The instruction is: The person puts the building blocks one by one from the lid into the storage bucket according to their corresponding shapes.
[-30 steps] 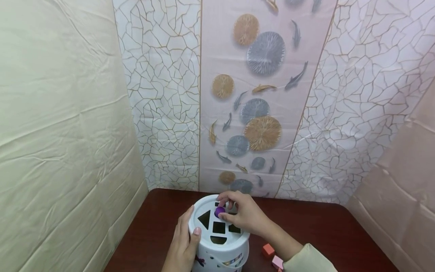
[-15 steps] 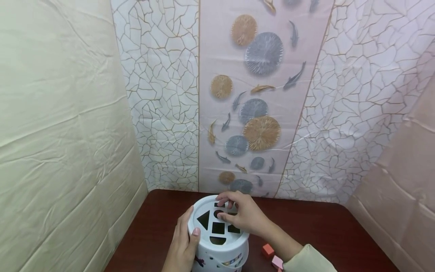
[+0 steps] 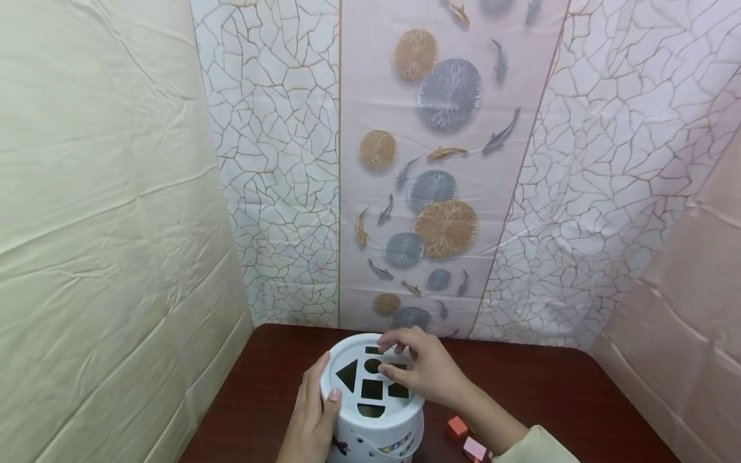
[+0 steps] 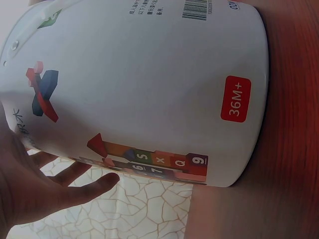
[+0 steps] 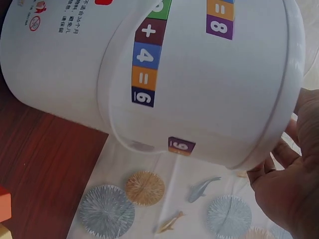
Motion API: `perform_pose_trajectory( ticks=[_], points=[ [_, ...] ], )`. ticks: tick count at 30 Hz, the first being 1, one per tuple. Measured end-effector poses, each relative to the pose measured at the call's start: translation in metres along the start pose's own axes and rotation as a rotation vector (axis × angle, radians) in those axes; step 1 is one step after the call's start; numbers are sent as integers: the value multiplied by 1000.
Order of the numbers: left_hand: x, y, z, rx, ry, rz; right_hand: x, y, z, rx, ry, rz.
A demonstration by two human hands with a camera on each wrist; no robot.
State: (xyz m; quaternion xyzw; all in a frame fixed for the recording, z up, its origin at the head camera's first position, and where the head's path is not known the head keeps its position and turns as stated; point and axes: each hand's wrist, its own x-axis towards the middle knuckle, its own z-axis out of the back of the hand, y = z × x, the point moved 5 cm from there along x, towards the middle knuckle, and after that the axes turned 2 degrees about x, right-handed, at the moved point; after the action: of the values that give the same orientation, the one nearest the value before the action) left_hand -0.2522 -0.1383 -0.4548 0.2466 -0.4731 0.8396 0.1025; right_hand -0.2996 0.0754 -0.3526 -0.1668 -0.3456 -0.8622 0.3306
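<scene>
A white bucket (image 3: 370,442) with printed blocks and letters on its side stands upright on the table. Its white lid (image 3: 346,402) has cut-out holes, among them a triangle, a circle, a square and a half-round. My left hand (image 3: 315,408) rests against the bucket's left side, thumb at the lid rim and fingers extended along the wall. Over the lid's right half hovers my right hand (image 3: 425,366), its thumb and fingers apart near the round hole (image 3: 372,366), with nothing between them. It covers part of the right-hand holes.
A red block (image 3: 457,427) and a pink block (image 3: 474,449) lie on the dark red table (image 3: 521,392) right of the bucket, below my right forearm. The bucket's white handle (image 5: 105,84) hangs down its side. Patterned cloth (image 3: 278,161) stands behind the table.
A second ago my right hand held a purple round piece in the round hole. It has gone out of sight, leaving the hole open, and the hand has shifted slightly right. My left hand stays put.
</scene>
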Motion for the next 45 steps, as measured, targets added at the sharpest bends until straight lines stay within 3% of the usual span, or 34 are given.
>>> perform_pose_trajectory(
  ticks=[8,15,23,29,37,45],
  points=[
    [-2,-3,0,17,-16,-39,-18,-4,17,16,-37,-10],
    [-3,-3,1,11,-21,-8,-28,-12,31,2,-57,-55],
    [-3,-7,2,55,-27,-43,-43,-28,45,-39,-95,-75],
    [-3,-6,-1,16,-20,-2,-56,-41,50,-35,-108,-125],
    [-2,-5,-3,8,-19,-13,-74,-57,56,-72,-110,-187],
    [-3,-5,-2,9,-37,-27,-93,-82,55,-139,-97,-164]
  ],
)
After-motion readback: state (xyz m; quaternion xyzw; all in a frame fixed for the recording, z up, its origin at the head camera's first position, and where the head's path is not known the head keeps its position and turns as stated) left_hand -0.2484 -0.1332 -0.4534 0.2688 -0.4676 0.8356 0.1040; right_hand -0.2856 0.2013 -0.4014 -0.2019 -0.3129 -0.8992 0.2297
